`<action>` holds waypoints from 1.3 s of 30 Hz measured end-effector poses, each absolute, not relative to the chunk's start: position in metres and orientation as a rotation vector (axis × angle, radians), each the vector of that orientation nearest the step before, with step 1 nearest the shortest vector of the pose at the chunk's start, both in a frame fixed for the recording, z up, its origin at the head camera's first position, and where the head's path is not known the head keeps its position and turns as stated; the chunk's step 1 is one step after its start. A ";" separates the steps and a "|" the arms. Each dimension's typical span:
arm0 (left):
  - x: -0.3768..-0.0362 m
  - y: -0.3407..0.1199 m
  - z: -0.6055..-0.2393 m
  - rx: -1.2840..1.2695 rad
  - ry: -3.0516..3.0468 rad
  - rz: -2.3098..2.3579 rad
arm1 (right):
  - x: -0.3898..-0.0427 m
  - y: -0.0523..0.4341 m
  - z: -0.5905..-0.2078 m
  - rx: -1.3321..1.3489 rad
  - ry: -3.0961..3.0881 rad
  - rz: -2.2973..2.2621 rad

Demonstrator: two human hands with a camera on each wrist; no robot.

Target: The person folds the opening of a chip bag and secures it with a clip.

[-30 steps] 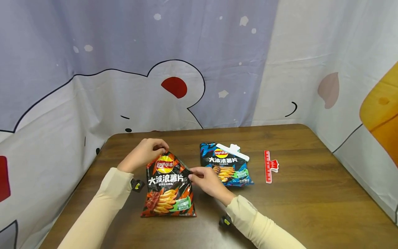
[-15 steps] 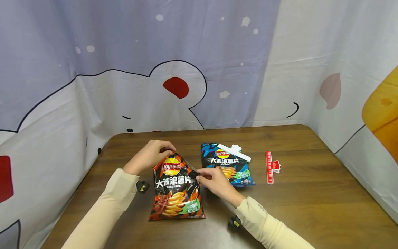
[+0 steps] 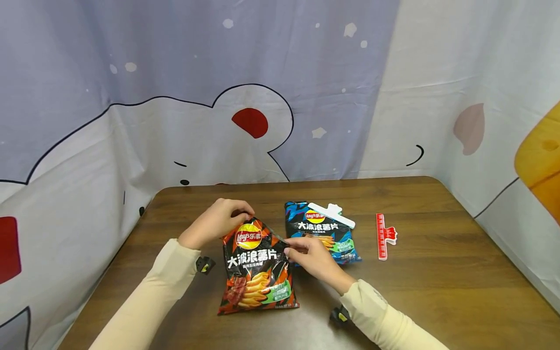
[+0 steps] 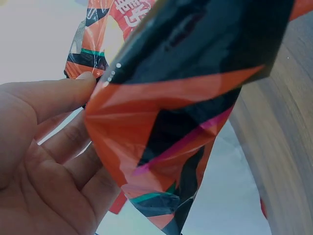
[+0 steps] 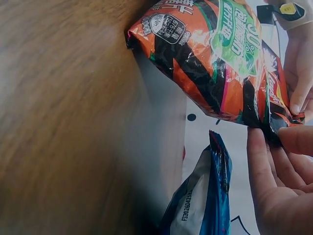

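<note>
Between my hands stands a black and orange potato chip bag [image 3: 258,272], tilted on the table with its printed front towards me. My left hand [image 3: 220,222] pinches its top left corner between thumb and fingers. Its right edge, near the top, is pinched by my right hand [image 3: 317,260]. Close up in the left wrist view, the bag's top [image 4: 166,122] is folded over beside the thumb. In the right wrist view the right thumb and fingers [image 5: 298,139] grip the bag's edge. The bag's back is hidden in the head view.
Behind my right hand lies a blue potato chip bag [image 3: 302,214] with a white bag clip [image 3: 331,215] across its top. A red bag clip [image 3: 381,238] lies further right on the wooden table [image 3: 446,272]. A printed curtain [image 3: 332,87] closes off the table's far side.
Both hands have moved right together with the black and orange chip bag, and slightly towards me. Their grip looks the same. The blue bag and red clip keep their places on the table.
</note>
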State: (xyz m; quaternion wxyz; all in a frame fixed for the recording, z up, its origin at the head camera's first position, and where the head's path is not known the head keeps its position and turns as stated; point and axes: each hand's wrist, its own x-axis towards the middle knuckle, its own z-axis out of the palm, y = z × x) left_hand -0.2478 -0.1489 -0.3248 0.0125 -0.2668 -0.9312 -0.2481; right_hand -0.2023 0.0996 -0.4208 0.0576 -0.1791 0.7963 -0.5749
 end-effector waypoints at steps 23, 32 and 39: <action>-0.244 -0.137 -0.328 -0.890 -2.844 -0.826 | -0.198 0.115 -0.424 -0.524 2.423 -1.841; -0.244 -0.137 -0.328 -0.885 -2.847 -0.822 | -0.199 0.117 -0.428 -0.509 2.386 -1.858; -0.245 -0.136 -0.330 -0.880 -2.838 -0.853 | -0.200 0.118 -0.430 -0.472 2.351 -1.886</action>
